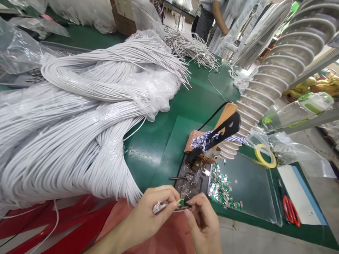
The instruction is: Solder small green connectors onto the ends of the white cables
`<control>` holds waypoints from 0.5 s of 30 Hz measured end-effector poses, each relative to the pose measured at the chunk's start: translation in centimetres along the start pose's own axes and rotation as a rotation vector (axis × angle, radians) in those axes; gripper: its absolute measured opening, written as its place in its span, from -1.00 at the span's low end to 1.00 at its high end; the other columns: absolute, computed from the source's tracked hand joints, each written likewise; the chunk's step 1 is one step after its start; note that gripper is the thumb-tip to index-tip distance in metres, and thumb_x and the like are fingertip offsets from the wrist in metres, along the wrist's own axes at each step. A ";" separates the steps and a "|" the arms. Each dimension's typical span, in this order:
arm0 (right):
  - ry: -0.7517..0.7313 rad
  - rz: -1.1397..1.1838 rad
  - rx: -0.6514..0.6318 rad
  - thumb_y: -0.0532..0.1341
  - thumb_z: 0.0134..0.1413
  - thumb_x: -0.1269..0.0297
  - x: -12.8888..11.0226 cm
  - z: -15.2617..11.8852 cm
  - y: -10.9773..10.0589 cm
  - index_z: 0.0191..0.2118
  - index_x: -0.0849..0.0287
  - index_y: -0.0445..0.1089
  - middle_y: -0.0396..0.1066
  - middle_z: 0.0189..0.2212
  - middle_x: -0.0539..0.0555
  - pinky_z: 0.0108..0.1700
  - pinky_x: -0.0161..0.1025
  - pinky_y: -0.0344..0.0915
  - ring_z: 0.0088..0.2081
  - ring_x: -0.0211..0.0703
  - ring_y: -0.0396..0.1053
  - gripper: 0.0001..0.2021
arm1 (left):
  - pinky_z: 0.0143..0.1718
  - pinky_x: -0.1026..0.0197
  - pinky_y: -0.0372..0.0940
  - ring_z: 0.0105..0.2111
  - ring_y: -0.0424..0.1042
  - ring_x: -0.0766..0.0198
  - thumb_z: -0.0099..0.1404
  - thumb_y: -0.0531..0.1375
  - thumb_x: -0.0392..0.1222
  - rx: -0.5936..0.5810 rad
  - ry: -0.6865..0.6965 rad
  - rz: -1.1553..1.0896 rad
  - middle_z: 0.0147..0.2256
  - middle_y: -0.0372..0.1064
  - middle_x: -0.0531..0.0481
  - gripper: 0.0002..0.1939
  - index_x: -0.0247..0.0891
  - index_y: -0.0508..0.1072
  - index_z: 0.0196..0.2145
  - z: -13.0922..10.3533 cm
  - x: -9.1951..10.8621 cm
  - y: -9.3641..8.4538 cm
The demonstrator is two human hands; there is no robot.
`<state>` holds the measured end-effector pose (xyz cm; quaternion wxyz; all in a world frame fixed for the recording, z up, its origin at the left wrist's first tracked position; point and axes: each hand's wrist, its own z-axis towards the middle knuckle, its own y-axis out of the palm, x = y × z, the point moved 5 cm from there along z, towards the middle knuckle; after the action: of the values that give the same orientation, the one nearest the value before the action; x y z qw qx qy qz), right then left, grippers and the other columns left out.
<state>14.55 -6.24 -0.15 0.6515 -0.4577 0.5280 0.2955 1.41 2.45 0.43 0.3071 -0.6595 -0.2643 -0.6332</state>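
My left hand (156, 208) is closed around white cable ends (159, 207), with a small yellow tip showing at its fingertips. At those fingertips stands a small green circuit board with a metal connector (182, 199). Close by on the right, my right hand (203, 222) has thumb and fingers pinched; what lies in them is too small to make out. A thin pale strand runs between the two hands. Just beyond them is a dark tray (182, 181) with metal bits and wire scraps. A clamped tool with a black and wooden handle (225, 130) is tied over a brick (192, 139).
Large bundles of white cables (66, 148) cover the left of the green table (159, 144). Many small green boards (221, 185) lie right of the tray. A ribbed hose (275, 74) slants overhead. Yellow tape (262, 158) and red-handled scissors (290, 211) lie right. Another person's arm (219, 17) shows behind.
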 end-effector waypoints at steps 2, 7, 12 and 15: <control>-0.048 -0.039 -0.055 0.24 0.14 0.26 -0.2 -0.2 0.0 -0.36 0.13 0.37 0.18 -0.50 -0.06 -0.56 -0.35 -0.02 -0.56 -0.32 0.06 -0.90 | -0.29 0.31 0.26 -0.37 0.41 0.25 0.38 0.11 -0.20 -0.075 0.001 -0.038 -0.38 0.42 -0.03 -0.72 -0.29 0.39 -0.49 -0.7 -0.3 0.5; -0.149 -0.060 -0.134 0.19 0.18 0.30 -0.3 -0.9 -1.0 -0.40 0.12 0.37 0.21 -0.53 -0.05 -0.56 -0.32 -0.05 -0.58 -0.31 0.09 -0.88 | -0.23 0.31 0.27 -0.31 0.42 0.25 0.47 0.01 -0.09 -0.202 -0.042 -0.128 -0.27 0.43 -0.09 -0.64 -0.30 0.48 -0.37 -2.0 -1.3 1.6; -0.197 -0.071 -0.092 0.18 0.20 0.09 -1.2 -1.2 -4.4 -0.45 0.11 0.33 0.13 -0.58 -0.05 -0.58 -0.29 -0.14 -0.60 -0.29 0.00 -0.73 | -0.12 0.25 0.27 -0.20 0.43 0.17 0.45 -0.02 0.07 -0.138 -0.096 -0.176 -0.24 0.44 -0.13 -0.56 -0.29 0.49 -0.30 -2.1 -1.5 2.0; -0.257 -0.157 -0.047 0.17 0.17 -0.04 -2.4 -1.5 -5.9 -0.50 0.10 0.29 0.14 -0.63 -0.05 -0.56 -0.28 -0.10 -0.60 -0.26 0.04 -0.64 | -0.43 0.32 0.22 -0.53 0.29 0.32 0.39 -0.09 0.27 -0.169 -0.233 -0.191 -0.52 0.30 0.03 -0.41 -0.32 0.42 -0.35 -2.4 -2.3 2.9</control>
<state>18.45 -9.74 3.81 0.7239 -0.4711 0.3958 0.3121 1.82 -1.18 -2.06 0.1562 -0.7238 -0.3052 -0.5988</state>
